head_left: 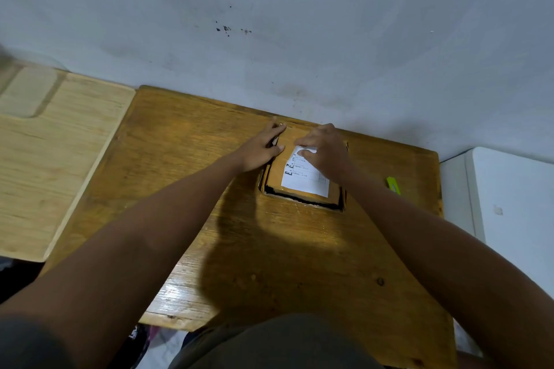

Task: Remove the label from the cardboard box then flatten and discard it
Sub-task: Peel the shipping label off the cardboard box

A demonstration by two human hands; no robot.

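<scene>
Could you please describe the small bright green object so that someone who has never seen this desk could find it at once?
Start at the dark wooden desk against the grey wall and look to its right edge, beside the white cabinet. There, to the right of the cardboard box and the right hand, lies the small green object. Its vivid lime colour sets it apart from everything else, which is brown, white or grey.

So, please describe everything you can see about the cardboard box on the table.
The cardboard box is small, brown and flat-topped, with dark edges along its near and left sides. It lies on the brown wooden table, close to the wall. A white label with black print is stuck on its top, not yet removed. The left hand rests on its left edge; the right hand presses on the label's far part, fingers curled at its corner.
</scene>
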